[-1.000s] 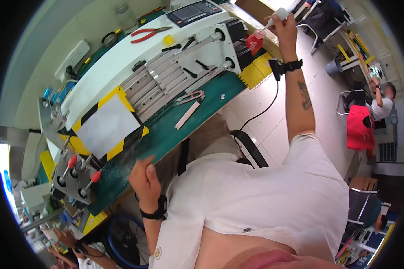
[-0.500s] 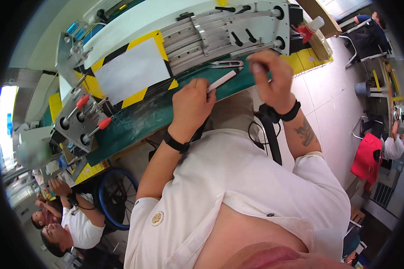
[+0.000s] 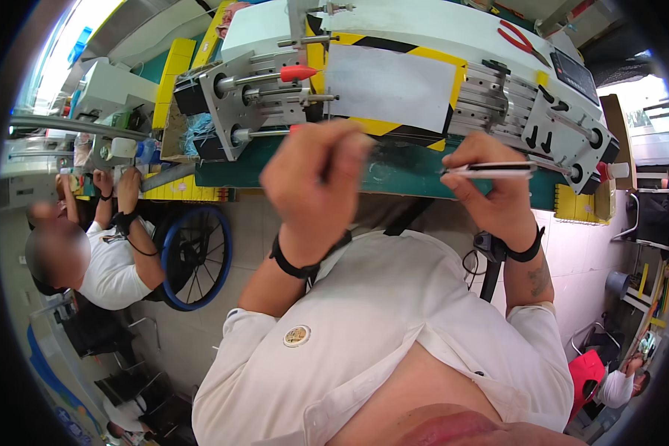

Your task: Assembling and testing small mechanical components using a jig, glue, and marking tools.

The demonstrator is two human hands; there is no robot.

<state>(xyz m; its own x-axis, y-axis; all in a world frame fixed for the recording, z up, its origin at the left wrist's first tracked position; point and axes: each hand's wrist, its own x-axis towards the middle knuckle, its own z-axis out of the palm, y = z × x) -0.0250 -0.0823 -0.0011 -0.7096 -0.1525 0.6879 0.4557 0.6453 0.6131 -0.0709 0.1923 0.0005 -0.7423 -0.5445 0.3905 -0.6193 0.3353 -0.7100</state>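
My right hand [image 3: 494, 182] is closed around a slim white-and-pink tool [image 3: 502, 171]. The tool lies nearly level across the fingers, its dark narrow tip pointing left; its exact kind is unclear. My left hand [image 3: 316, 178] is raised in front of the machine, its curled fingers drawn toward the thumb and smeared by motion. Whatever it may hold cannot be made out. Behind both hands is a pale panel [image 3: 390, 85] edged with yellow-and-black striped tape, set between metal rails [image 3: 483, 104]. A green tabletop [image 3: 401, 175] runs beneath it.
Red-tipped metal rods [image 3: 299, 73] stick out at the machine's left end. Red-handled pliers [image 3: 524, 41] rest on its white housing near a control panel [image 3: 574, 74]. A blue-rimmed wheel [image 3: 193, 256] stands at left, beside another person [image 3: 119, 260]. Yellow strips [image 3: 581, 208] border the table.
The view has swung left, so the machine appears farther right. My left hand has left the white stick-like tool it was gripping and risen; my right hand now grips a slim tool.
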